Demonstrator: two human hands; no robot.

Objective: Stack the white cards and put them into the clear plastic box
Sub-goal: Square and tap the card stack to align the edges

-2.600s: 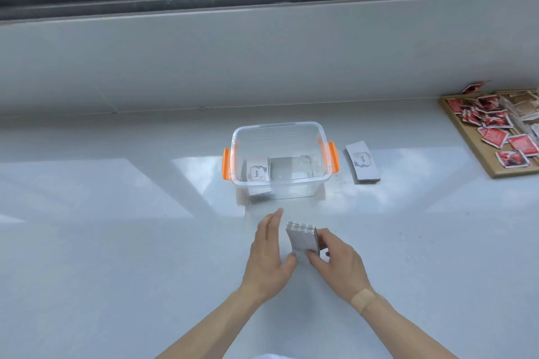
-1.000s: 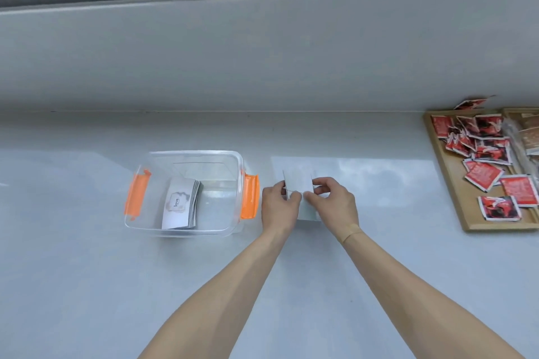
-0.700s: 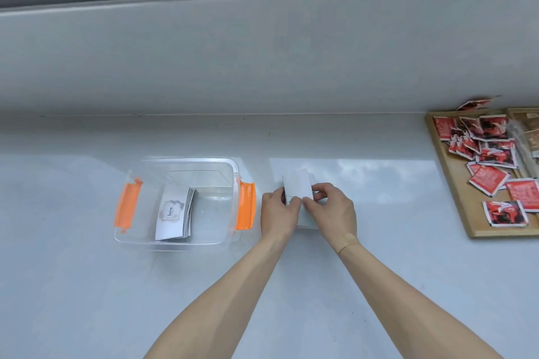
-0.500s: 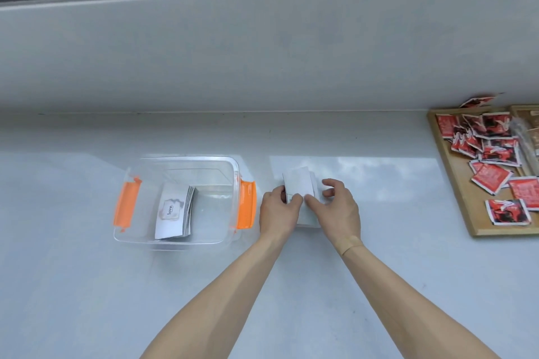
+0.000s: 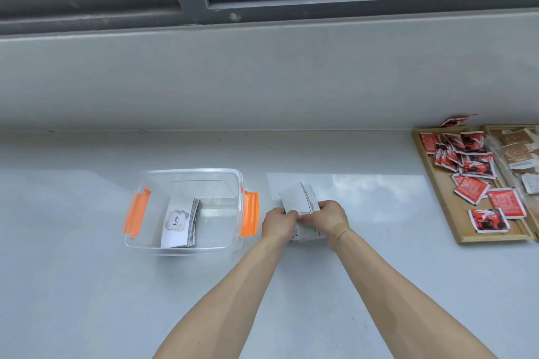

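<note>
A clear plastic box with orange side latches sits on the grey counter, left of centre. One stack of white cards lies inside it, printed side up. Just right of the box, a second stack of white cards is tilted up off the counter. My left hand grips its near left corner and my right hand grips its near right side. A few cards show under my hands, resting on the counter.
A wooden tray at the far right holds several red sachets and brown packets. A grey wall and a dark window frame rise behind the counter.
An earlier stack went into the box. Both hands moved to the cards right of the box, and over the last second raised them a little and closed tighter around them.
</note>
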